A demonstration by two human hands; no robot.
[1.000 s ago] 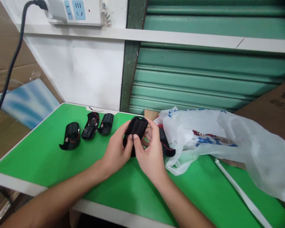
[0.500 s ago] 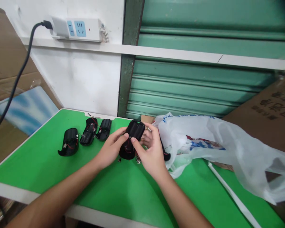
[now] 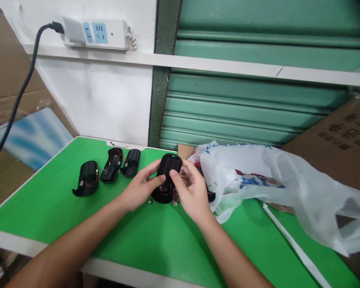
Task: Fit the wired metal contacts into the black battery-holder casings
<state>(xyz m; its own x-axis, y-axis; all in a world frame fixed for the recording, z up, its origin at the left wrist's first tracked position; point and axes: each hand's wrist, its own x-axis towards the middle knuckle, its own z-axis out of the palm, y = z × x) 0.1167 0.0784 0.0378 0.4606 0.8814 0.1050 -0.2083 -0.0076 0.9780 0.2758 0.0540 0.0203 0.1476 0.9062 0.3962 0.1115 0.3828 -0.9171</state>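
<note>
A black plastic casing point(image 3: 171, 163) with a small slot at its top end is held between my two hands over the green table point(image 3: 132, 240). My left hand point(image 3: 142, 186) is closed on its left side, thumb pressed on the face. From the right, my right hand point(image 3: 192, 190) grips it too, its thumb close to the other. A red wire shows in the lower part of the black piece. Small metal parts point(image 3: 175, 198) lie beside it, partly hidden by my right hand. To the left rest black casings with red wires point(image 3: 88, 178), point(image 3: 112, 165), point(image 3: 132, 163).
A white plastic bag point(image 3: 237, 160) covers the right back, with part of another black casing point(image 3: 211, 196) at its edge. A white strip point(image 3: 297, 248) lies at the right. A power strip point(image 3: 108, 34) with a black cable point(image 3: 33, 64) is on the wall.
The black casing has turned slightly more upright in my hands, and both thumbs have shifted on its face. The casings on the table stay where they were.
</note>
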